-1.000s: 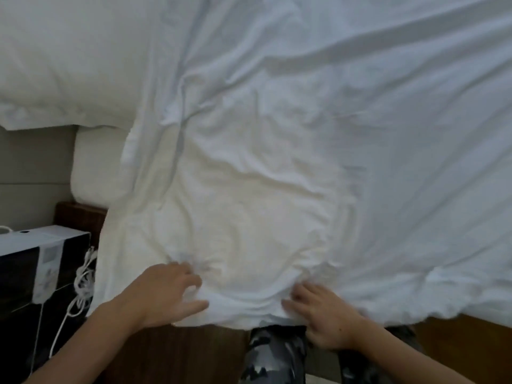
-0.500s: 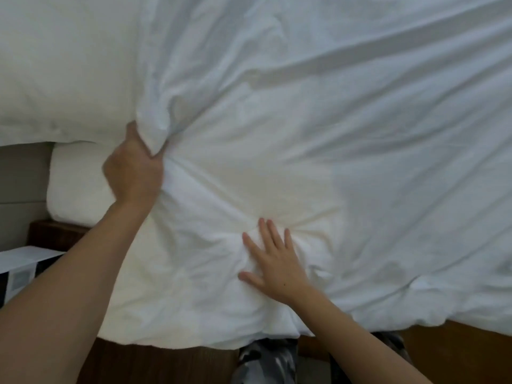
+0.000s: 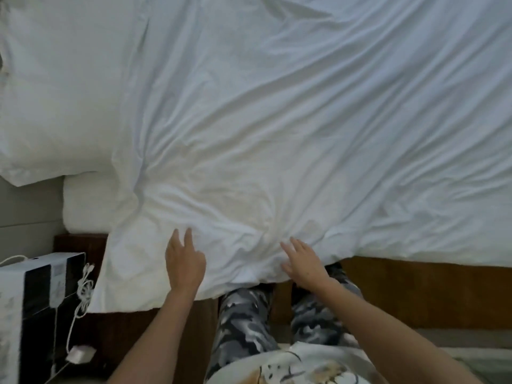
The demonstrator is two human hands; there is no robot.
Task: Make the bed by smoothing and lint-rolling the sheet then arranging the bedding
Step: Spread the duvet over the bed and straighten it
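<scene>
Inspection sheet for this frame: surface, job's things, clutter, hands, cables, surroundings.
Surface: bed, wooden frame showing below the bedding on the near side.
Job's things: white sheet, wrinkled, its edge hanging over the near side; pillow at the left; no lint roller seen.
Clutter: black and white box beside the bed.
Hands: left hand and right hand lie on the sheet's near edge with fingers spread, gripping nothing.
Cables: white cable with a small white plug hangs beside the box.
Surroundings: pale wall behind the box.
</scene>
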